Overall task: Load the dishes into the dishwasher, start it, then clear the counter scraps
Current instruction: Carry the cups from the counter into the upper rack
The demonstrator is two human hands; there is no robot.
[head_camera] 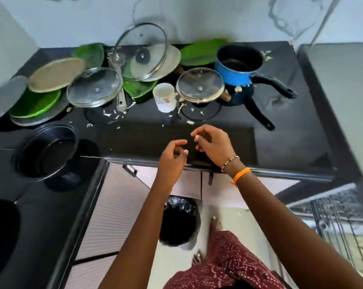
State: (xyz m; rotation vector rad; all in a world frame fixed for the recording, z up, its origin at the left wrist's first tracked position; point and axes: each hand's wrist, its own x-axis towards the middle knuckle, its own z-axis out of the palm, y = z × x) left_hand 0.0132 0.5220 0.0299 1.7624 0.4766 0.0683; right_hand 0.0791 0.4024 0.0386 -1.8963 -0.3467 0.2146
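Dishes (pixel 147 59), glass lids, green plates and a blue pot (pixel 237 65), crowd the black tabletop (pixel 280 132) among white scraps (pixel 109 114); both hands' fingers (pixel 199 135) hang loosely curled, holding nothing.

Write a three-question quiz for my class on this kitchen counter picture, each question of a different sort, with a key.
1. True or false: the blue saucepan stands at the right of the black counter, its handle pointing right.
2. Multiple choice: what stands on the floor below the hands? A) a bin lined with a black bag B) a stool C) a bucket of water
3. Fill in: the floral mug stands just left of a glass ____.

Key:
1. True.
2. A.
3. Lid. Neither the left hand nor the right hand holds any dish.
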